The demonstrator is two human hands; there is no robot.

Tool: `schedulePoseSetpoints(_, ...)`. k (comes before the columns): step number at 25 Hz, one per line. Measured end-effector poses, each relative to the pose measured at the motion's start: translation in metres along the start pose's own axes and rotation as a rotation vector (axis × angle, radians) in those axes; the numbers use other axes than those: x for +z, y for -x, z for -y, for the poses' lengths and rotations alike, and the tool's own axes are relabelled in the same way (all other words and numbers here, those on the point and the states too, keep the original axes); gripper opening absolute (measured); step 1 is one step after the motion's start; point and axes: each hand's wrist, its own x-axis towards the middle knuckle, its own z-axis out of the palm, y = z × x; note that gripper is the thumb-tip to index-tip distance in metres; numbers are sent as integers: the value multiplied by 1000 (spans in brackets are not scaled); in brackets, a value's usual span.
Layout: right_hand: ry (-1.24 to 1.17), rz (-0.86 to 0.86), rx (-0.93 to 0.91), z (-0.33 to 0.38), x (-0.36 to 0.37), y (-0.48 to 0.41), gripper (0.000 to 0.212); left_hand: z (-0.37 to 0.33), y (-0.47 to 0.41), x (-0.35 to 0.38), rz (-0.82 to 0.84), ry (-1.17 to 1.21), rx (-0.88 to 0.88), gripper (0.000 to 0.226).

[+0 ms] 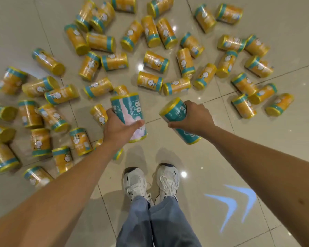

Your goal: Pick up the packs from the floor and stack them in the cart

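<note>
Fingers of left hand gripping pink-label pack, right hand gripping teal pack, floor packs scattered

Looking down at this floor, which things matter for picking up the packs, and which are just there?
For the job: the pack with the 80 label, gripped by the left hand; the teal pack, gripped by the right hand; the yellow packs scattered on the floor. No cart in view.
Just there: white shoes; blue arrow marks.

Yellow packs lie scattered sideways; a pink-teal pack and a teal pack are held raised.
</note>
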Motion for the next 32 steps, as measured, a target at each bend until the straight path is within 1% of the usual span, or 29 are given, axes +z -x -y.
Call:
schedulePoseSetpoints(3, -94, -97, -21, 41, -78, 48, 72, -70, 41, -62, -38, 56, 85, 81)
schedulePoseSetpoints(7, -365, -282, -89, 100, -187, 125, 60, -178, 109, -159, -130, 130, 240, 81)
schedulePoseSetpoints(11, -477, -408, -200, 163, -295, 196, 48, -277, 170, -253, -249, 171, 337, 79)
schedulePoseSetpoints(13, -516, -488, -255, 197, -354, 233, 47, -330, 202, -303, -301, 220, 410, 78)
schedulePoseSetpoints(15, -579, -562, -309, 228, -407, 263, 51, -374, 230, -350, -350, 229, 521, 79)
schedulePoseSetpoints(18, -718, -596, -427, 266, -471, 300, 50, -425, 266, -405, -417, 235, 645, 85)
schedulePoseSetpoints(21, -771, -598, -568, 297, -517, 331, 42, -457, 297, -447, -477, 281, 721, 85)
schedulePoseSetpoints(24, -775, -569, -687, 324, -541, 345, 36, -468, 312, -472, -557, 290, 731, 81)
schedulePoseSetpoints(27, -778, -533, -759, 351, -549, 342, 36, -467, 317, -487, -624, 280, 674, 80)
schedulePoseSetpoints(30, -734, -403, -859, 381, -550, 334, 41, -457, 325, -500, -720, 315, 586, 84)
schedulePoseSetpoints(32, -711, -308, -903, 404, -546, 331, 47, -442, 334, -509, -799, 348, 518, 83)
